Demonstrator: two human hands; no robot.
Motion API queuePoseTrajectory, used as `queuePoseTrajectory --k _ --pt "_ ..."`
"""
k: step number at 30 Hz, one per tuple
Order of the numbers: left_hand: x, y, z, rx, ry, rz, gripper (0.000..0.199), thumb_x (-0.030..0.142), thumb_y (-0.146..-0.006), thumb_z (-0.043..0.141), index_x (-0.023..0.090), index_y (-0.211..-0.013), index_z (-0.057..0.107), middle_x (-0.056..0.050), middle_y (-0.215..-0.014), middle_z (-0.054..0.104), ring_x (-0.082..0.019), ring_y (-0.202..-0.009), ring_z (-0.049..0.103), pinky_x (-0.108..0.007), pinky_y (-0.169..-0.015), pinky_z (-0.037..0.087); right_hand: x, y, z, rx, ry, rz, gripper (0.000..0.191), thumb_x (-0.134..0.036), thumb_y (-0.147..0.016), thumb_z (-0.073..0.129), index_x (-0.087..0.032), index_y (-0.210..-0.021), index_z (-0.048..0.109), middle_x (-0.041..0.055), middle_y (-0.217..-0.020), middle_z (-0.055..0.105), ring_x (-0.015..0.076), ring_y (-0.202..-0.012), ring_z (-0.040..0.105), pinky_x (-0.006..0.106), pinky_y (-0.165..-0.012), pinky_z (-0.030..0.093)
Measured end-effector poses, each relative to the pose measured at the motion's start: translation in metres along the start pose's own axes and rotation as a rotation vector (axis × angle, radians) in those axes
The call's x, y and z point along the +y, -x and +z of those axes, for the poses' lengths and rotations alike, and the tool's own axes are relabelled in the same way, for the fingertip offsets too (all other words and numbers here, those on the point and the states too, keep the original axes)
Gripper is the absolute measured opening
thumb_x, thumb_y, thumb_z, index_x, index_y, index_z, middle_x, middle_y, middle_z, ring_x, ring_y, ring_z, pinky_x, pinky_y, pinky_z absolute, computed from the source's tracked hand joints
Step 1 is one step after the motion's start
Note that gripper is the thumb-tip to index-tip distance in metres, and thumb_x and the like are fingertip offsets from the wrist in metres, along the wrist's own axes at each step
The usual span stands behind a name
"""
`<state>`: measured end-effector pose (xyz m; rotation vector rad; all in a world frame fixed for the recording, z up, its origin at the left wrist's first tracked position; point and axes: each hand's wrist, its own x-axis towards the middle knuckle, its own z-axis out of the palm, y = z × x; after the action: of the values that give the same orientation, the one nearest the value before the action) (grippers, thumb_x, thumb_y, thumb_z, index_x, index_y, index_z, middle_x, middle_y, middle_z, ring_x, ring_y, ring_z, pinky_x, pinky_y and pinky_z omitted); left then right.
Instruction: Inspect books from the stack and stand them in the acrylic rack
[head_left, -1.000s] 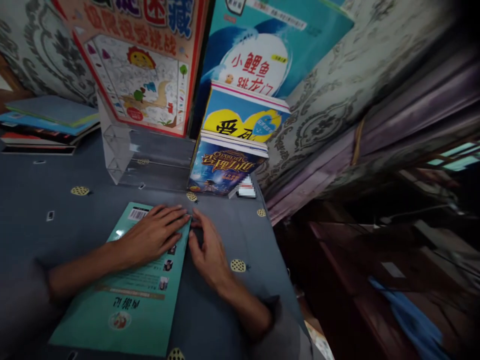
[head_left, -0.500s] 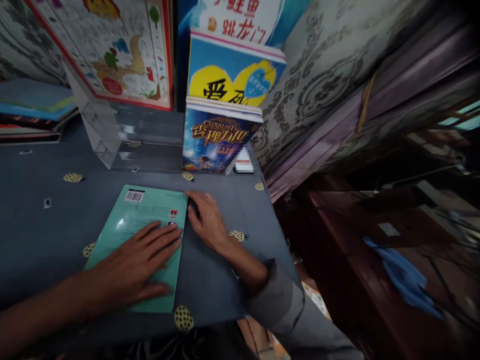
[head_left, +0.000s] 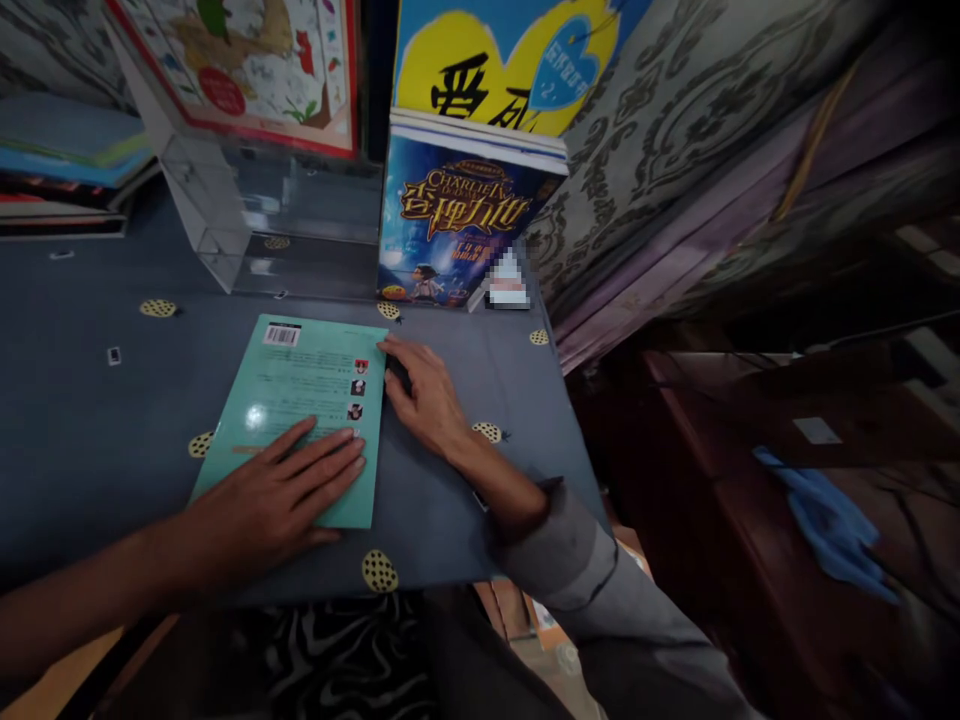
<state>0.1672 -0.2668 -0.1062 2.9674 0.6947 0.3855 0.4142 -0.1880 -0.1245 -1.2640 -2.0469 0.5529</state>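
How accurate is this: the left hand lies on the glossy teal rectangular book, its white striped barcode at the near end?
Wrong end: the head view shows the barcode at the far end of the book. The left hand does lie on it.

We count one left hand point(head_left: 289, 490), one right hand point(head_left: 427, 395), one green book point(head_left: 296, 390), one clear rack point(head_left: 214, 215), one blue cloth point(head_left: 829, 525) and seven visible pineapple prints point(head_left: 380, 570).

Home, with curtain point(head_left: 712, 235) and tablecloth point(head_left: 67, 400)
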Motion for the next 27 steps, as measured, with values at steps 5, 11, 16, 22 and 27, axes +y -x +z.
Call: queuePoseTrajectory --k 5,11,16,22,27 --pt "-0.001 -0.006 -0.004 0.033 0.05 -0.028 0.051 0.035 -0.105 0.052 0.018 -0.153 0.047 -0.013 -0.149 0.059 -0.029 -0.141 0.053 -0.052 -0.122 0.039 -0.007 0.001 0.0 -0.021 -0.011 -0.015 0.037 -0.016 -0.095 0.05 -0.022 -0.129 0.063 0.0087 -0.138 0.066 0.0244 -0.129 0.059 0.048 -0.111 0.045" --pt "0.008 -0.005 -0.005 0.12 0.083 -0.059 0.045 0.023 -0.101 0.056 0.021 -0.146 0.056 -0.008 -0.136 0.07 -0.026 -0.129 0.063 -0.047 -0.115 0.051 -0.014 0.006 0.0 -0.063 -0.023 -0.046 0.036 -0.016 -0.096 0.05 -0.024 -0.127 0.064 0.0062 -0.133 0.069 0.0241 -0.125 0.06 0.046 -0.109 0.047" --pt "0.009 -0.007 -0.007 0.171 0.084 -0.083 0.054 0.016 -0.102 0.05 0.026 -0.155 0.045 -0.004 -0.13 0.074 -0.023 -0.123 0.067 -0.043 -0.109 0.055 -0.02 0.017 -0.003 -0.093 -0.025 -0.064 0.031 -0.023 -0.098 0.054 -0.024 -0.127 0.064 0.0075 -0.137 0.066 0.0252 -0.129 0.057 0.048 -0.111 0.045" --pt "0.011 -0.009 -0.008 0.188 0.008 -0.053 0.042 0.016 -0.1 0.053 0.019 -0.142 0.058 -0.007 -0.126 0.074 -0.023 -0.118 0.068 -0.039 -0.104 0.057 -0.023 0.023 -0.005 -0.099 -0.008 -0.084 0.031 -0.029 -0.1 0.057 -0.021 -0.129 0.064 0.0108 -0.141 0.062 0.0259 -0.132 0.054 0.048 -0.113 0.044" --pt "0.018 -0.015 -0.003 0.131 -0.091 -0.049 0.03 0.027 -0.102 0.054 0.02 -0.129 0.065 -0.01 -0.119 0.073 -0.027 -0.117 0.066 -0.044 -0.102 0.056 -0.016 0.011 -0.002 -0.132 0.082 -0.11 0.036 -0.029 -0.1 0.056 -0.022 -0.135 0.06 0.0125 -0.15 0.055 0.0277 -0.138 0.049 0.052 -0.115 0.042"
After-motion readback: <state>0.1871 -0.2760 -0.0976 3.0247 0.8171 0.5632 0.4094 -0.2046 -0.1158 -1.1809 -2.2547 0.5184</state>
